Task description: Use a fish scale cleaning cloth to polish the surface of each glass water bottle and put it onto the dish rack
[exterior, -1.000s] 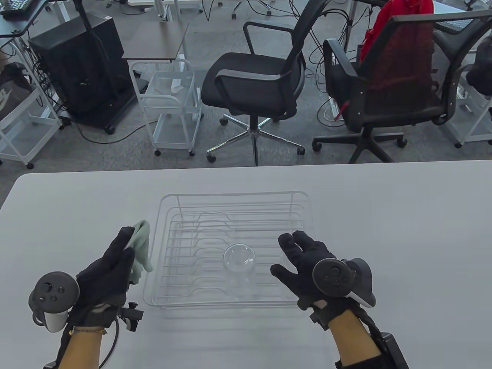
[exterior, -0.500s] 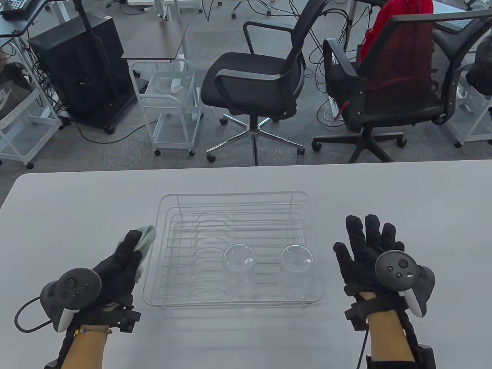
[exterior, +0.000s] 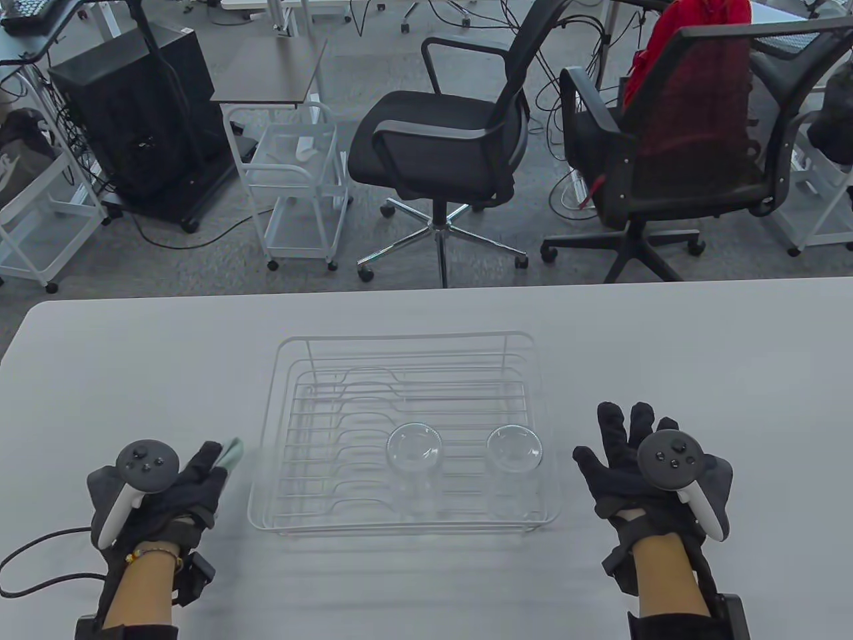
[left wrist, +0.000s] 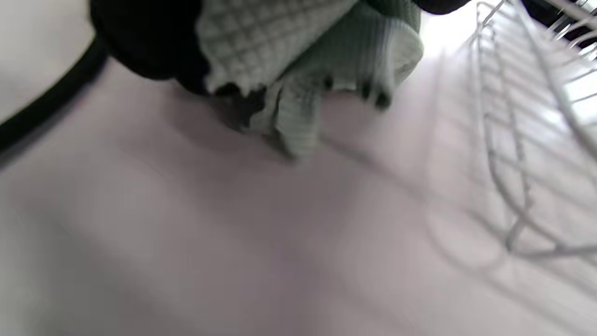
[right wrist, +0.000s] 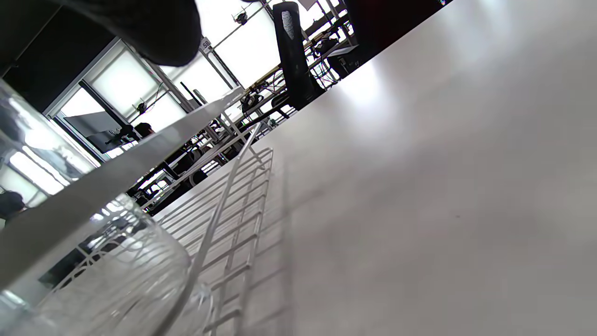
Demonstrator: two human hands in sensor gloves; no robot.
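Note:
Two clear glass bottles stand upright in the white wire dish rack, one near its middle front and one at its front right. My left hand lies on the table left of the rack and grips the pale green cleaning cloth, which the left wrist view shows bunched under my fingers beside the rack. My right hand rests right of the rack, fingers spread and holding nothing. The right wrist view shows a bottle close up against the rack wall.
The grey table stretches wide to the right and behind the rack. Beyond its far edge stand two black office chairs and white wire carts. A black cable trails from my left wrist.
My right hand left the right bottle standing in the rack, moved right and settled on the table. My left hand drew back toward the front edge with the cloth.

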